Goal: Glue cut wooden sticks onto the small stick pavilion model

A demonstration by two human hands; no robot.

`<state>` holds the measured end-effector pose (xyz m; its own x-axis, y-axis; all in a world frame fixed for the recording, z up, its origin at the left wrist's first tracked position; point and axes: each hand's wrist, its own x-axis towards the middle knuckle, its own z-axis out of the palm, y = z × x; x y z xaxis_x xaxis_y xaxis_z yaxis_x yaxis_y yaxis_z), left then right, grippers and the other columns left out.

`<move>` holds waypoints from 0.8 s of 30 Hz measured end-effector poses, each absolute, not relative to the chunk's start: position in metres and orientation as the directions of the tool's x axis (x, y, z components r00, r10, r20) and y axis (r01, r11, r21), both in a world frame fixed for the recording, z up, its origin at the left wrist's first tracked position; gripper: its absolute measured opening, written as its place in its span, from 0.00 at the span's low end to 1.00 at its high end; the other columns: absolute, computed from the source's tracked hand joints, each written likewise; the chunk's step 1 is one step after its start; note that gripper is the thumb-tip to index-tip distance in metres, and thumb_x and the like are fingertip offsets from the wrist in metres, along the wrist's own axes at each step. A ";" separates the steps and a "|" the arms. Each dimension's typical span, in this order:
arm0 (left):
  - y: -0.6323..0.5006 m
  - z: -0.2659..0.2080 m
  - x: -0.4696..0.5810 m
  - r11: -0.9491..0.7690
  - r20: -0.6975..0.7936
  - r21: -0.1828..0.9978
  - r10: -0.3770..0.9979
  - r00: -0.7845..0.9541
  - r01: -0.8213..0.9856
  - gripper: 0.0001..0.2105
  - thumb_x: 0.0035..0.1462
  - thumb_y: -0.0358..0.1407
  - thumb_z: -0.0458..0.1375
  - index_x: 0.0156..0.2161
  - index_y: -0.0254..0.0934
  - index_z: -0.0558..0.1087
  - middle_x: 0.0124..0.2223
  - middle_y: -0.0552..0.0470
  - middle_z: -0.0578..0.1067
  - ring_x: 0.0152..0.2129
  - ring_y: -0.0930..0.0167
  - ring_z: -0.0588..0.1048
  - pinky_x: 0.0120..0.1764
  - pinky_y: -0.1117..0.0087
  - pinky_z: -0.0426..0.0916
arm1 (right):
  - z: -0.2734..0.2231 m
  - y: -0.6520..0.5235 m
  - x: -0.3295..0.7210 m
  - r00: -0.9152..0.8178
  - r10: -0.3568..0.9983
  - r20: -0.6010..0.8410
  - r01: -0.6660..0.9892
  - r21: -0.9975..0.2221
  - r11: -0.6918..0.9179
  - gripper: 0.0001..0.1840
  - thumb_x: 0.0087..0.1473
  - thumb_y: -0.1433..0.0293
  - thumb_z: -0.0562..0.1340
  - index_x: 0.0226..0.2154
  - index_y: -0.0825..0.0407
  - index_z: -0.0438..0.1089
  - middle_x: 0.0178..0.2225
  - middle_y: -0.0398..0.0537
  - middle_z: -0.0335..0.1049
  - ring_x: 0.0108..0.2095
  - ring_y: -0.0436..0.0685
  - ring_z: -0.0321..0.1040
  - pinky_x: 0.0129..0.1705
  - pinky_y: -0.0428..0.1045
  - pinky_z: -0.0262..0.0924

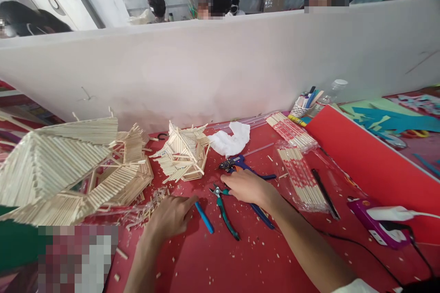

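Note:
My left hand [172,216] is low over the red table, its index finger stretched toward the end of a blue stick-like tool [205,218]. I see nothing held in it; the other fingers are partly hidden. Across the blue-handled wire strippers [237,161] reaches my right hand [248,186], fingers extended and pointing left. It covers part of their handles. Just below its fingertips lie green-handled cutting pliers [222,210], jaws apart; whether the fingers touch them I cannot tell. Behind the hands stands a small pavilion-like model [182,146] made of thin wooden sticks.
A larger stick-built model [65,160] fills the left side. Two packs of wooden sticks [302,176] lie right, beside a black pen-like tool [325,193]. White tissue [231,139], a purple power strip [380,224] and a red board [374,165] lie around. People sit beyond a pale partition [206,68].

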<state>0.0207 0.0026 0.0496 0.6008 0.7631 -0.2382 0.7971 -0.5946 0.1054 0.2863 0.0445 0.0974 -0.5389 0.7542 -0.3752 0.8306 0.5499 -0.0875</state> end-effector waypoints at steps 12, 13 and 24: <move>0.006 0.043 0.025 -0.578 -0.288 0.180 0.743 0.605 0.796 0.14 0.60 0.29 0.51 0.48 0.40 0.74 0.34 0.46 0.81 0.32 0.62 0.79 0.35 0.68 0.67 | 0.115 0.056 0.326 -0.459 0.797 -0.393 0.887 -0.157 0.434 0.10 0.65 0.72 0.60 0.48 0.51 0.72 0.45 0.56 0.80 0.46 0.66 0.78 0.35 0.50 0.55; 0.006 0.042 0.025 -0.582 -0.283 0.178 0.742 0.608 0.793 0.14 0.60 0.29 0.51 0.48 0.40 0.74 0.34 0.46 0.81 0.31 0.62 0.79 0.34 0.68 0.66 | 0.117 0.058 0.332 -0.423 0.812 -0.402 0.905 -0.145 0.400 0.09 0.66 0.71 0.60 0.47 0.51 0.73 0.44 0.55 0.80 0.45 0.66 0.78 0.34 0.49 0.54; 0.005 0.038 0.026 -0.640 -0.239 0.113 0.725 0.646 0.760 0.11 0.61 0.30 0.50 0.44 0.38 0.73 0.30 0.48 0.79 0.27 0.64 0.78 0.29 0.68 0.60 | 0.113 0.072 0.347 -0.332 0.803 -0.495 0.941 -0.112 0.320 0.13 0.68 0.65 0.59 0.39 0.52 0.78 0.42 0.57 0.80 0.44 0.63 0.77 0.35 0.49 0.52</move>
<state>0.0260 0.0051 0.0375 0.6455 0.7252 -0.2395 0.7604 -0.6395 0.1132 0.3474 0.0716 0.1132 -0.3315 0.8032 -0.4950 0.9410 0.3195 -0.1117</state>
